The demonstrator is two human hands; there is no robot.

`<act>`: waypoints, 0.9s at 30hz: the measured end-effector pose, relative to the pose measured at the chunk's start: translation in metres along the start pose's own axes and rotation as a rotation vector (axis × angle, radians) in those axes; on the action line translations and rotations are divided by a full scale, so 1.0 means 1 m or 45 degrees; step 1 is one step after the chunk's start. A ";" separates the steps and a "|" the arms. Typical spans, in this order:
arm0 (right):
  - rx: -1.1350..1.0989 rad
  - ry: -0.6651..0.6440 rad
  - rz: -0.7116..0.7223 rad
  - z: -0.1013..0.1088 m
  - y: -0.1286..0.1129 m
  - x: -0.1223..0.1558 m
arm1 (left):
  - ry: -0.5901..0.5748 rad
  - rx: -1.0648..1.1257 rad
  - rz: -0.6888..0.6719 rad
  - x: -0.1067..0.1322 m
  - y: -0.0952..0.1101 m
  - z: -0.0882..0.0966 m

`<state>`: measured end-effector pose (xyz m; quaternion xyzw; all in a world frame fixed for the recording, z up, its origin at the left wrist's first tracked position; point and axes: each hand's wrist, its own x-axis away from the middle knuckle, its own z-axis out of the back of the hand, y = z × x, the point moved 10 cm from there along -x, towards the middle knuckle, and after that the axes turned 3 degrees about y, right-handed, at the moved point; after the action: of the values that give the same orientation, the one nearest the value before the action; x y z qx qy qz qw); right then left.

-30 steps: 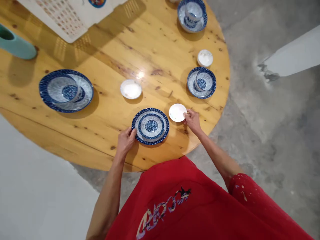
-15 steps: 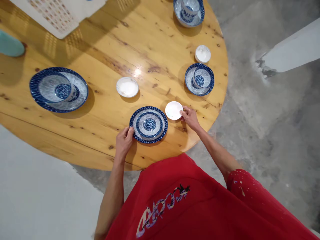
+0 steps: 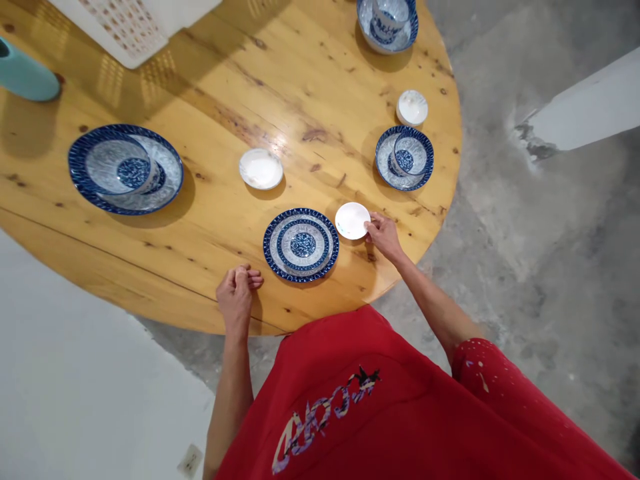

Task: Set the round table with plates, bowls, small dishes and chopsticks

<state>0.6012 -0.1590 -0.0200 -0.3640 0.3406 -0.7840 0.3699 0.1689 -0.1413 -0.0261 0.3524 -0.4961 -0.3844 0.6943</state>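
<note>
My right hand (image 3: 384,238) pinches the right rim of a small white dish (image 3: 351,221) on the wooden table. Just left of that dish lies a blue-rimmed plate (image 3: 268,248) with a smaller blue-and-white plate (image 3: 303,245) resting centred on it. My left hand (image 3: 237,297) is at the plate's lower left, apart from it, holding nothing, its fingers loosely extended with gaps between them. Behind the plates sits a white shallow dish (image 3: 261,169).
On the left, a large blue-rimmed plate (image 3: 80,170) bears a tilted-looking bowl (image 3: 103,167). To the right are a blue-rimmed bowl holding a smaller bowl (image 3: 404,160), a small white bowl (image 3: 413,108) and another bowl (image 3: 385,43). A white basket (image 3: 135,40) and turquoise container (image 3: 30,75) stand farther back.
My left hand has let go of the blue-rimmed plate's left edge and drawn back toward the lower left. My right hand still grips the small white dish. The view has shifted slightly.
</note>
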 end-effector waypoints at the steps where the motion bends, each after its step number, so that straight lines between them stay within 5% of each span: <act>1: 0.019 0.007 -0.004 0.001 0.001 -0.001 | 0.004 0.004 0.000 0.001 0.000 0.000; 18: 0.251 0.148 0.033 0.015 -0.005 -0.004 | -0.028 0.033 -0.047 0.005 -0.009 0.026; 23: 0.566 0.335 0.057 0.036 -0.007 0.010 | 0.006 0.039 -0.060 0.004 -0.015 0.044; 27: 0.516 0.404 0.011 0.047 0.004 0.025 | 0.041 0.038 -0.051 0.006 -0.020 0.058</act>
<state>0.6299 -0.1941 0.0088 -0.1533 0.2320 -0.8820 0.3805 0.1109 -0.1624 -0.0258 0.3789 -0.4834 -0.3850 0.6888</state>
